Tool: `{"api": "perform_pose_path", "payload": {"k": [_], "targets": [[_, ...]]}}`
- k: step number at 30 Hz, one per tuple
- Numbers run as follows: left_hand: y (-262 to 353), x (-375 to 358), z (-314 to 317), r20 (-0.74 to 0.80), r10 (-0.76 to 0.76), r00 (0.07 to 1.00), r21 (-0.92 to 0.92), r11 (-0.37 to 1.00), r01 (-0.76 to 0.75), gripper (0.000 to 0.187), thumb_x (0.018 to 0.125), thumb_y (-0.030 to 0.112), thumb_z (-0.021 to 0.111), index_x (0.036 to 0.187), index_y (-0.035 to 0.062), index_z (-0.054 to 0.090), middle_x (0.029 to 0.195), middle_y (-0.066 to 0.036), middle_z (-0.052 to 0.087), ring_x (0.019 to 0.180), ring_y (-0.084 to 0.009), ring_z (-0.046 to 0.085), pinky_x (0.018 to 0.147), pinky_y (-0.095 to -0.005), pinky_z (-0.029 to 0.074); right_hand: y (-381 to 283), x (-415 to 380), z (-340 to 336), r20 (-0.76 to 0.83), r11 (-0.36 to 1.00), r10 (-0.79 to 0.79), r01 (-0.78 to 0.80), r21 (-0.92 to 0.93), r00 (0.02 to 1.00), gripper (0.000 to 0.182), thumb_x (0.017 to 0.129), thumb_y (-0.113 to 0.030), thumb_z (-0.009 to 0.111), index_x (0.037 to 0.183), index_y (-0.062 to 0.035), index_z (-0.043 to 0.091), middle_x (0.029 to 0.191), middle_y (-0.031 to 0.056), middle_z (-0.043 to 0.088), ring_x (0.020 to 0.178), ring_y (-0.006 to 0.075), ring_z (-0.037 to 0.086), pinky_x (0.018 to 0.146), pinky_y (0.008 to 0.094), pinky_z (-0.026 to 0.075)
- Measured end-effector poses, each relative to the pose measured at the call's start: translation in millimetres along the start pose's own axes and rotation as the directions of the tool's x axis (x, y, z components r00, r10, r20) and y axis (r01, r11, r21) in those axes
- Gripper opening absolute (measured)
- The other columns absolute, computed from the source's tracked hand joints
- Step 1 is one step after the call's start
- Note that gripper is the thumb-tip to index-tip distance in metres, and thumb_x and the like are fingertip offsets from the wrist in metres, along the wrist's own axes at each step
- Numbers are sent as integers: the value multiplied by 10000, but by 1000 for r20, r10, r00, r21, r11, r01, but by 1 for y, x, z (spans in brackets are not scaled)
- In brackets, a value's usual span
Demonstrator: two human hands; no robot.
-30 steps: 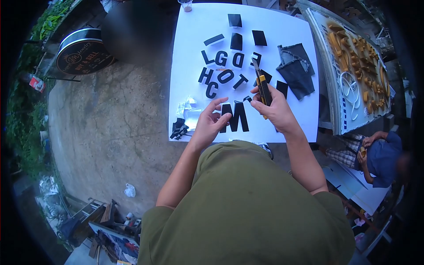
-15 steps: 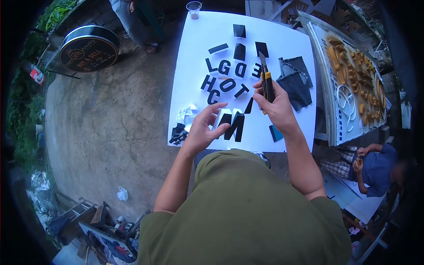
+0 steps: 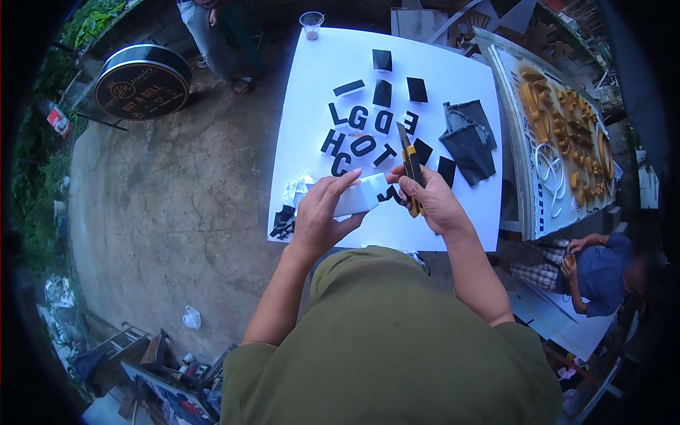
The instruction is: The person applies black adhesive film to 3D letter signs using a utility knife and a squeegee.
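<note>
A white block-like piece (image 3: 361,196) is in my left hand (image 3: 322,212), gripped between thumb and fingers above the near part of the white table (image 3: 297,127). My right hand (image 3: 431,200) is closed around a yellow and black utility knife (image 3: 412,170), its blade pointing away from me. The right fingertips are close to the white piece's right end; whether they touch it I cannot tell. Just beyond my hands stand black-faced letters, among them a T (image 3: 384,155), an O (image 3: 363,146) and a C (image 3: 341,164). A dark letter piece is partly hidden between my hands.
Black rectangles (image 3: 417,90) and dark sheet scraps (image 3: 471,145) lie on the table. A clear cup (image 3: 312,27) is at its far left corner. To the right are a board with yellow shapes (image 3: 559,134) and a person in blue (image 3: 598,273). Another person's legs (image 3: 209,39) show at upper left.
My left hand has taken hold of the white piece, which is now lifted. My right hand has moved slightly left and down with the knife, uncovering black rectangles on the table.
</note>
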State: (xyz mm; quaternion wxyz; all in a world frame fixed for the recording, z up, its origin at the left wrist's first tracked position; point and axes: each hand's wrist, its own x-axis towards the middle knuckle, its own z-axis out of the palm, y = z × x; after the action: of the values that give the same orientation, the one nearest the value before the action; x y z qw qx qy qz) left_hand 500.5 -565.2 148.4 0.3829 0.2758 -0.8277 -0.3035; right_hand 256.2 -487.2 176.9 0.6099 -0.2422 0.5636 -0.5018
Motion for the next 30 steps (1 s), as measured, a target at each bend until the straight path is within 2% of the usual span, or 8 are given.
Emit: {"api": "perform_pose_path", "payload": {"k": [2, 3, 6, 12, 17, 21, 26, 30], "targets": [[1, 1, 0, 9, -2, 1000, -12, 1000, 2, 892, 705, 31, 913, 1520, 135, 564, 1113, -126, 738, 1020, -298, 744, 850, -425, 618, 3, 1, -1, 26, 999, 4, -2, -41, 1000, 381, 976, -222, 838, 1264, -39, 668, 1062, 62, 755, 898, 81, 622, 742, 246, 488], [1, 1, 0, 22, -11, 1000, -3, 1000, 12, 893, 706, 33, 913, 1521, 138, 563, 1113, -125, 737, 1021, -297, 744, 851, -426, 618, -3, -1, 1, 2, 998, 3, -3, -68, 1000, 364, 941, -127, 853, 1238, -23, 669, 1017, 60, 738, 908, 92, 652, 730, 249, 497], [-1, 0, 0, 52, -47, 998, 11, 999, 47, 900, 707, 42, 916, 1527, 147, 561, 1111, -126, 736, 1023, -296, 745, 855, -429, 617, -6, -1, 1, -14, 978, -44, 40, -204, 999, 340, 925, -77, 845, 1206, -10, 664, 968, 47, 714, 870, 93, 653, 711, 251, 499], [-4, -3, 4, 44, -139, 989, 53, 989, 136, 941, 706, 75, 926, 1556, 128, 524, 1073, -129, 728, 935, -322, 726, 818, -448, 597, -9, -5, 13, -52, 889, -302, 262, -376, 952, 297, 927, -56, 832, 1166, -12, 661, 913, 12, 669, 759, 61, 580, 683, 236, 477], [-16, -12, 3, 46, -248, 968, 72, 967, 244, 973, 730, 111, 934, 1591, 144, 482, 1091, -153, 731, 971, -321, 744, 838, -448, 606, -42, -9, 11, -45, 877, -323, 281, -389, 945, 276, 945, -43, 808, 1182, -10, 669, 915, -9, 640, 733, 35, 560, 677, 219, 466], [-11, -11, 4, 15, -330, 944, -67, 942, 330, 952, 723, 78, 935, 1572, 114, 506, 1126, -145, 724, 1019, -290, 729, 910, -428, 611, -54, -10, 18, -20, 867, -279, 243, -436, 960, 260, 960, -83, 805, 1180, -3, 693, 812, -42, 607, 721, 34, 563, 673, 229, 471], [-5, -12, 8, -115, -165, 980, 66, 983, 173, 957, 691, 83, 963, 1542, 110, 525, 1083, -133, 719, 954, -292, 718, 860, -423, 608, -35, -7, 32, -6, 854, -100, 83, -513, 995, 225, 955, -135, 822, 1109, -10, 715, 758, -57, 572, 701, 40, 531, 645, 241, 426], [-6, -10, 11, -193, 20, 981, 127, 992, 4, 963, 674, 101, 979, 1524, 100, 527, 1073, -114, 723, 926, -291, 713, 819, -423, 597, -19, 0, 37, -49, 801, -128, 75, -594, 991, 246, 930, -193, 831, 1078, -18, 742, 748, -8, 605, 678, 73, 523, 635, 274, 436]]}}
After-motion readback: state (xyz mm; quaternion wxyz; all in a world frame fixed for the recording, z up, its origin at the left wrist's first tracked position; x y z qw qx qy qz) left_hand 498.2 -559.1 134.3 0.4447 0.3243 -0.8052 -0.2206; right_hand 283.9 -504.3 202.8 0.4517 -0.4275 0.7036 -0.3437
